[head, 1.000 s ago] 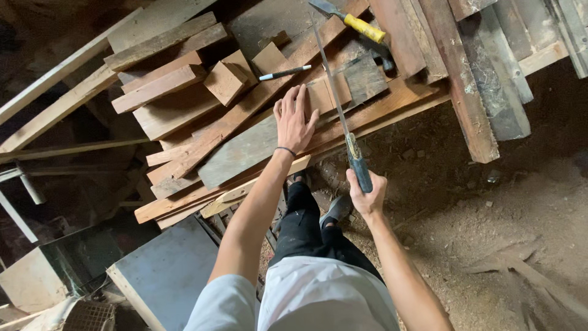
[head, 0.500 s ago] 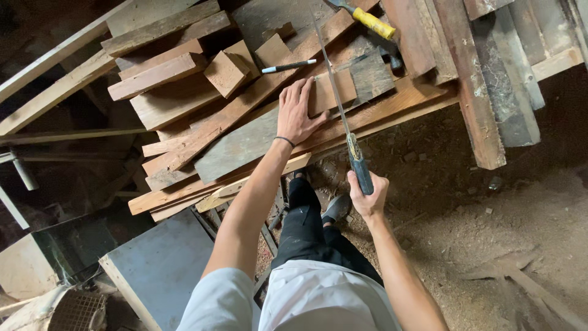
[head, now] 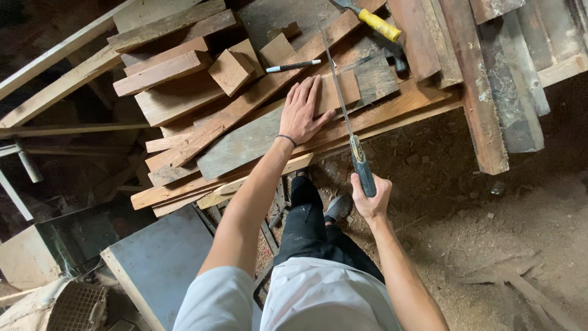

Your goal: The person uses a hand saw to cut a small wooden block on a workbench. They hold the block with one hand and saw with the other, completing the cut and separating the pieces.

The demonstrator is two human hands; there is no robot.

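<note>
The hammer's (head: 375, 21) head was cut off by the frame's top edge; the left hand (head: 303, 113) hid part of the small board (head: 343, 92).

Handsaw (head: 343, 116) across hand-pinned plank (head: 334, 92)

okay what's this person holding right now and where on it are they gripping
The right hand holds a handsaw with its grip around the dark handle. The left hand holds nothing; it lies flat on a wooden board beside the blade.
</note>
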